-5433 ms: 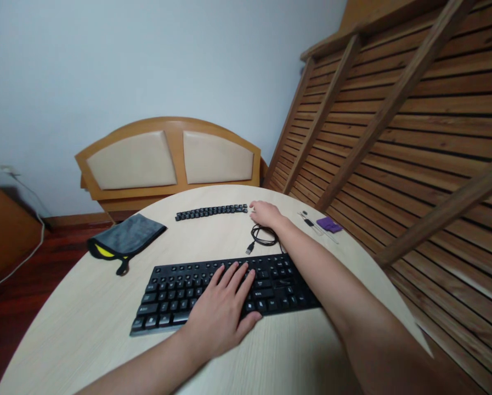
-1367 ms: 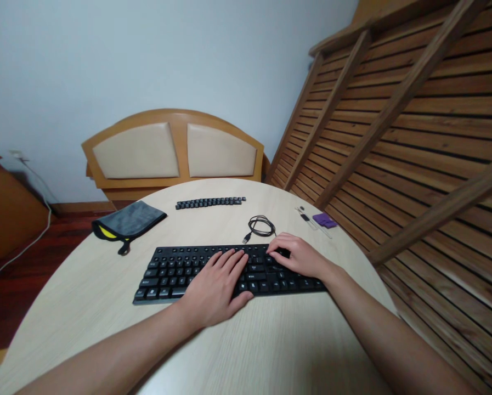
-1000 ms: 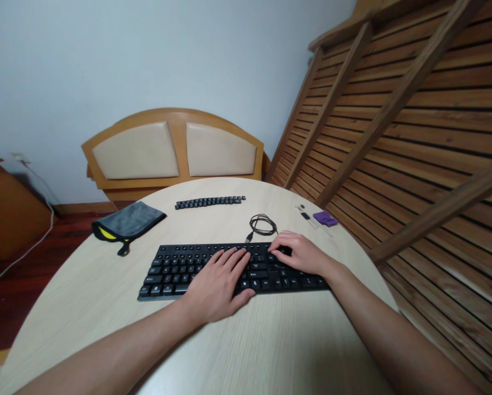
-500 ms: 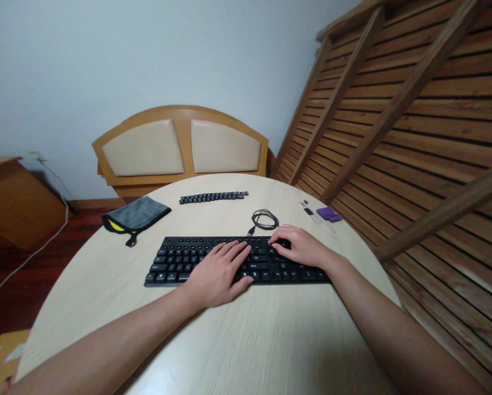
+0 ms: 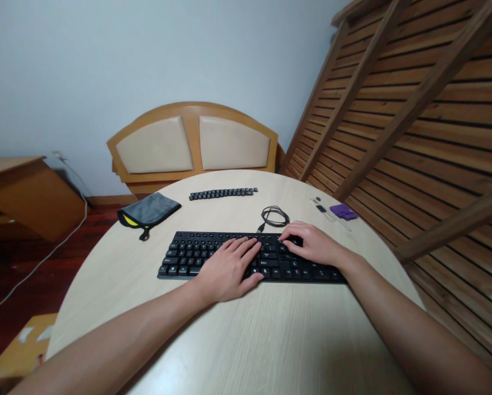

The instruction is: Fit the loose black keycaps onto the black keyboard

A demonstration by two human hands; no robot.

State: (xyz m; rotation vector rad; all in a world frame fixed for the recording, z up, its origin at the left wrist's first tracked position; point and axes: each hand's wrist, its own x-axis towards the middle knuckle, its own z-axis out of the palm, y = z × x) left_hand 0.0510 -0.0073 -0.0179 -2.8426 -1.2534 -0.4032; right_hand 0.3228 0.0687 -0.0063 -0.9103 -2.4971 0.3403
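A black keyboard (image 5: 183, 253) lies across the table in front of me. My left hand (image 5: 228, 272) rests flat over its middle keys, fingers stretched toward the back edge and thumb out along the front. Over the right part of the keyboard is my right hand (image 5: 311, 243), its thumb and fingertips bent together at the top row of keys. Whatever sits between those fingertips is hidden. Behind the keyboard lies its coiled black USB cable (image 5: 275, 224). Farther back, loose black keycaps (image 5: 223, 193) stand lined up in rows.
A grey cloth (image 5: 153, 210) with a yellow underside lies at the left of the round table (image 5: 246, 340). Near the right edge are a purple cloth (image 5: 343, 212) and some small thin tools (image 5: 328, 213). Wooden slats (image 5: 427, 126) rise close on the right.
The camera view has swung slightly left, so everything appears farther right. Both hands keep nearly the same places on the keyboard.
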